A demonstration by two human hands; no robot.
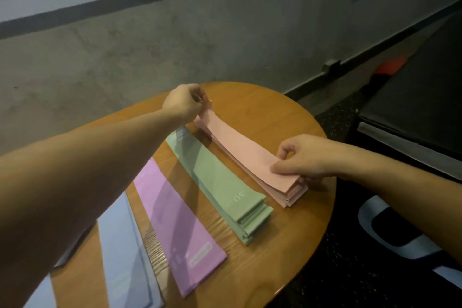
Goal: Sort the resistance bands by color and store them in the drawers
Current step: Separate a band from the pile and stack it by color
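The stack of flat pink rubber resistance bands (252,157) lay on the far right part of the round wooden table (282,117), long and strip-shaped, its smooth matte layers fanned slightly at the near end. My right hand (303,157) pinched the near end of the top pink layers, thumb on top and fingers curled under the edge. My left hand (185,102) pinched the far end of the same stack, fingers bent around the thin tip and lifting it a little off the table. Just beside the pink stack, to its left, lay a stack of flat mint-green bands (220,187), printed "30" near its end. Further left lay a flat purple band (175,222) with a small white label, then flat pale-blue bands (122,250) at the table's edge. The tabletop showed visible wood grain. Behind it stood a rough grey concrete-like wall (150,45).
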